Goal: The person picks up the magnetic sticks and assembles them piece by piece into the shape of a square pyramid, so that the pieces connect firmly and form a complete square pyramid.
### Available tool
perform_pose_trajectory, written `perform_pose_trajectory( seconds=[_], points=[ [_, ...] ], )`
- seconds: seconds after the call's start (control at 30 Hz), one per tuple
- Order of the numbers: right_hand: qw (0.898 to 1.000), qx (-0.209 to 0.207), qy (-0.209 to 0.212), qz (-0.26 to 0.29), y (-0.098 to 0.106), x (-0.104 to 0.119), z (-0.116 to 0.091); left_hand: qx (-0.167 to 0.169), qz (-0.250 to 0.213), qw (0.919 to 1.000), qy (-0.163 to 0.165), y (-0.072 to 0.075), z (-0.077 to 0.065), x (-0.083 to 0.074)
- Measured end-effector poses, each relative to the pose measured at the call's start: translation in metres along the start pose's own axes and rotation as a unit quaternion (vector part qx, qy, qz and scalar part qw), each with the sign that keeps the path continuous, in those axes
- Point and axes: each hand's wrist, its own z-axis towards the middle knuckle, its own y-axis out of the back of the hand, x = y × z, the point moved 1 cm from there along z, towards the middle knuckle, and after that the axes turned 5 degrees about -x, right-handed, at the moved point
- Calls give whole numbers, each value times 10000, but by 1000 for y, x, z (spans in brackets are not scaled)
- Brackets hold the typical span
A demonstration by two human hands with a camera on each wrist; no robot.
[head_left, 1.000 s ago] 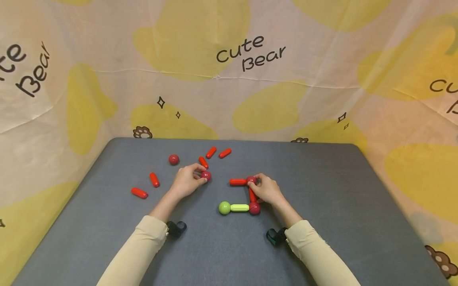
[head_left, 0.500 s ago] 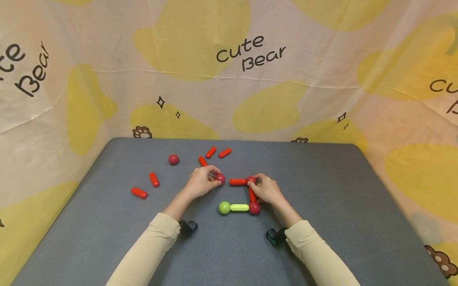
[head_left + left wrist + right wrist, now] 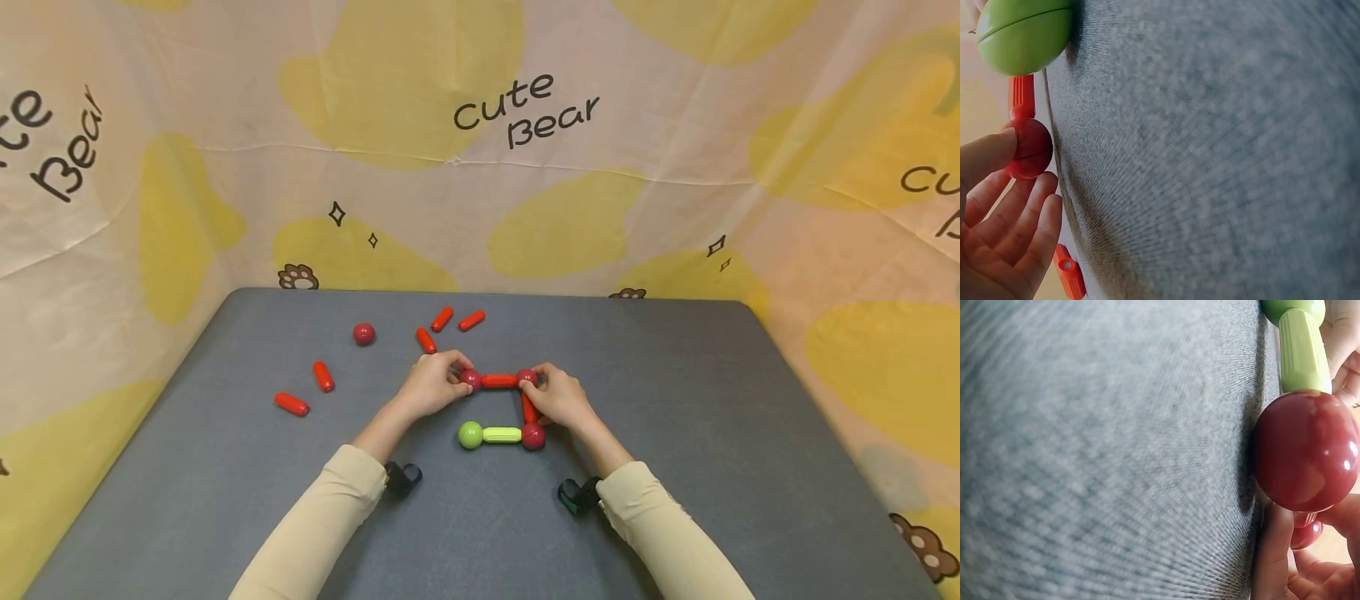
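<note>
My left hand (image 3: 432,384) pinches a dark red ball (image 3: 1030,149) between thumb and fingers. That ball meets the left end of an orange-red rod (image 3: 499,381). At the rod's other end, my right hand (image 3: 561,397) pinches a second red ball (image 3: 527,379). From there another orange-red rod (image 3: 529,409) runs toward me to a red corner ball (image 3: 1307,452), partly beside the right fingers. A light green ribbed rod (image 3: 502,435) joins that corner to a green ball (image 3: 470,435). Together the pieces form a shape open on its left side, lying on the grey table (image 3: 675,400).
A loose red ball (image 3: 364,334) lies at the back left. Loose orange-red rods are scattered around: one (image 3: 426,340) just behind my left hand, two farther back (image 3: 442,319), and two at the left (image 3: 323,377). A printed cloth (image 3: 555,208) hangs behind the table.
My left hand has moved right with the red ball, bringing it against the free end of the upper rod. The right hand stays in place on its ball.
</note>
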Motion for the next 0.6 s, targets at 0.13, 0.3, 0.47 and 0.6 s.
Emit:
perform_pose_trajectory(
  seconds=[0.13,0.3,0.47,0.6],
  points=[
    [10000,-28,5,-44,1,0,0,19,13,10000,33,0,0,-1],
    [10000,-16,-6,-38,0,-1,0,28,76,10000,53,0,-1,-3],
    [9999,-23,42,-102,-1,-1,1,100,60,9999,7,2,-2,-1],
    [9999,-14,53,-100,-1,-1,1,72,-53,10000,7,9,-2,3]
  ],
)
